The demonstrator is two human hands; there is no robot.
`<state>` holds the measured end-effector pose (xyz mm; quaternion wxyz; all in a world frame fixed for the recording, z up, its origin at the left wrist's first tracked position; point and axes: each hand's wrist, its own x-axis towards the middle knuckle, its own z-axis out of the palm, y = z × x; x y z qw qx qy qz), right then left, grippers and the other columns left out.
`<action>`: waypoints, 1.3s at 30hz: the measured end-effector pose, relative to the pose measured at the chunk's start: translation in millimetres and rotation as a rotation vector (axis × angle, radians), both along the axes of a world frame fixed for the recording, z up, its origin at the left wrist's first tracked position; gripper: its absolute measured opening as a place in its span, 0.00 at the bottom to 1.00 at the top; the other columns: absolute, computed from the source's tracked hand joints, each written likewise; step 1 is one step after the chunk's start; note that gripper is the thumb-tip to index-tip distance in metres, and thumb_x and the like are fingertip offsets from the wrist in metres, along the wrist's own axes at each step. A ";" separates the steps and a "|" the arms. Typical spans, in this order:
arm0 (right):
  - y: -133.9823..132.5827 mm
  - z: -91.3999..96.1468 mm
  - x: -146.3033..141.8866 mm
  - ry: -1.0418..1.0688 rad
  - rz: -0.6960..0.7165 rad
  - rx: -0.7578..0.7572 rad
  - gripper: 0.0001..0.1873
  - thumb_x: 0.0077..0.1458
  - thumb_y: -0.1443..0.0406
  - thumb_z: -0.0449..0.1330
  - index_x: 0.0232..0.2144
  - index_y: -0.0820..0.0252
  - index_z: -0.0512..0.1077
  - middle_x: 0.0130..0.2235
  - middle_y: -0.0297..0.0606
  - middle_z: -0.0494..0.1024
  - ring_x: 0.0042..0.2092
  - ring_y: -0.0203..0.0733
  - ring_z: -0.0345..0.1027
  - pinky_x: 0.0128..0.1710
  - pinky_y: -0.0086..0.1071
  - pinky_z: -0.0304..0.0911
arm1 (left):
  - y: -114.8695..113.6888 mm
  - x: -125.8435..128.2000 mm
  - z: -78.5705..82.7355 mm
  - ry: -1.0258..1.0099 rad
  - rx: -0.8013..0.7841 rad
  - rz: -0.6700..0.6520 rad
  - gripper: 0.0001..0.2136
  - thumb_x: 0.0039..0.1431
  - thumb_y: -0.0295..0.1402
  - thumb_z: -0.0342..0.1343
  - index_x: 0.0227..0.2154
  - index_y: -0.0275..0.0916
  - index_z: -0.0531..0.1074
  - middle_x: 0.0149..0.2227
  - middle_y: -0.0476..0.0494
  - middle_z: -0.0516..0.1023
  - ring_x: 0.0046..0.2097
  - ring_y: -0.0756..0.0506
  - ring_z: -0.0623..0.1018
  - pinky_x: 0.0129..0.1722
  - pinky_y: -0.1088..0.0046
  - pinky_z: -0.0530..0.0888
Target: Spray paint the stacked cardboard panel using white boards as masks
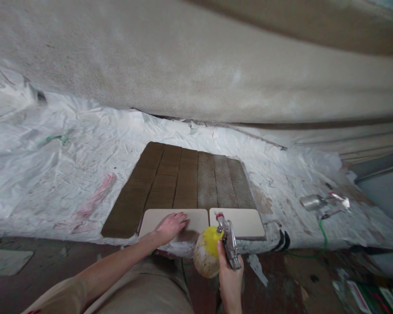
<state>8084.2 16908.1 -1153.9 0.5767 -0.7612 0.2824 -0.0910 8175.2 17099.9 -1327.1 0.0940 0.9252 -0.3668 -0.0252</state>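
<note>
My left hand (173, 227) lies on a cream-coloured rounded panel (196, 218), its fingers stretched out and holding nothing. In my right hand (229, 279) is a metal spray gun (229, 240) with a red ring near its tip, held over a second cream panel (250, 222). A round, stained container (205, 261) with a yellow patch appears beside the gun; whether it is attached to it I cannot tell. Behind the two panels lie rows of dark brown panels (163, 174), with greyer, speckled ones (225, 183) to the right.
White plastic sheeting (68, 161) covers the work surface below a pale hanging cloth (183, 69). Another spray gun (327, 203) with a silver cup lies at right, near a green hose (324, 240). Crumpled pink material (100, 192) lies at left.
</note>
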 end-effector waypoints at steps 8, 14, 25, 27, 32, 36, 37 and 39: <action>-6.6 3.4 19.3 -0.065 -0.052 -0.020 0.21 0.44 0.51 0.66 0.31 0.64 0.74 0.33 0.44 0.80 0.35 0.46 0.73 0.37 0.34 0.68 | 0.8 -1.3 -5.6 -0.002 -0.036 0.010 0.19 0.62 0.25 0.49 0.55 0.43 0.66 0.55 0.41 0.70 0.56 0.42 0.67 0.49 0.64 0.66; -6.8 -1.0 26.4 -0.038 0.043 0.001 0.22 0.46 0.51 0.65 0.35 0.65 0.75 0.36 0.44 0.80 0.37 0.46 0.73 0.40 0.35 0.68 | 1.3 -2.1 -13.4 -0.012 -0.022 0.016 0.15 0.63 0.27 0.49 0.52 0.43 0.69 0.56 0.42 0.70 0.56 0.41 0.68 0.49 0.64 0.65; -19.6 -11.1 43.9 -0.099 0.013 0.009 0.20 0.45 0.53 0.66 0.33 0.64 0.74 0.33 0.41 0.80 0.34 0.42 0.71 0.38 0.34 0.66 | 1.2 -3.7 -10.5 0.005 -0.026 0.024 0.17 0.62 0.25 0.49 0.53 0.43 0.68 0.56 0.44 0.70 0.56 0.42 0.68 0.50 0.64 0.65; -23.8 -11.6 46.9 -0.101 -0.005 0.005 0.21 0.44 0.52 0.66 0.33 0.64 0.74 0.33 0.41 0.80 0.34 0.42 0.71 0.37 0.33 0.66 | 1.5 -4.3 -10.7 0.009 -0.030 0.027 0.18 0.62 0.25 0.49 0.53 0.44 0.67 0.56 0.44 0.70 0.56 0.43 0.68 0.51 0.64 0.65; -27.1 -11.9 51.8 -0.121 -0.017 -0.035 0.22 0.45 0.52 0.65 0.35 0.65 0.74 0.35 0.44 0.80 0.35 0.44 0.72 0.38 0.34 0.67 | 2.1 -5.4 -14.8 0.019 -0.024 0.036 0.20 0.61 0.24 0.49 0.55 0.45 0.67 0.56 0.44 0.70 0.57 0.42 0.67 0.52 0.63 0.65; -22.0 -9.1 53.3 -0.119 0.013 -0.051 0.22 0.46 0.52 0.65 0.36 0.64 0.74 0.34 0.43 0.80 0.34 0.43 0.72 0.37 0.33 0.67 | 1.2 -6.0 -13.3 0.004 -0.038 0.048 0.19 0.61 0.23 0.49 0.53 0.45 0.68 0.55 0.44 0.71 0.57 0.43 0.68 0.51 0.64 0.65; -20.3 -7.9 53.7 -0.113 0.029 -0.044 0.21 0.47 0.52 0.64 0.36 0.64 0.74 0.34 0.42 0.80 0.34 0.43 0.72 0.38 0.33 0.67 | 1.0 -6.1 -12.4 -0.003 -0.040 0.052 0.18 0.61 0.23 0.49 0.52 0.45 0.69 0.55 0.44 0.71 0.57 0.43 0.68 0.51 0.64 0.65; -17.5 -5.6 54.6 -0.109 0.048 -0.026 0.21 0.47 0.52 0.64 0.35 0.64 0.74 0.34 0.42 0.80 0.35 0.43 0.72 0.38 0.33 0.67 | 0.9 -6.3 -11.0 -0.014 -0.044 0.059 0.16 0.62 0.23 0.49 0.50 0.44 0.70 0.54 0.44 0.72 0.56 0.43 0.68 0.51 0.64 0.66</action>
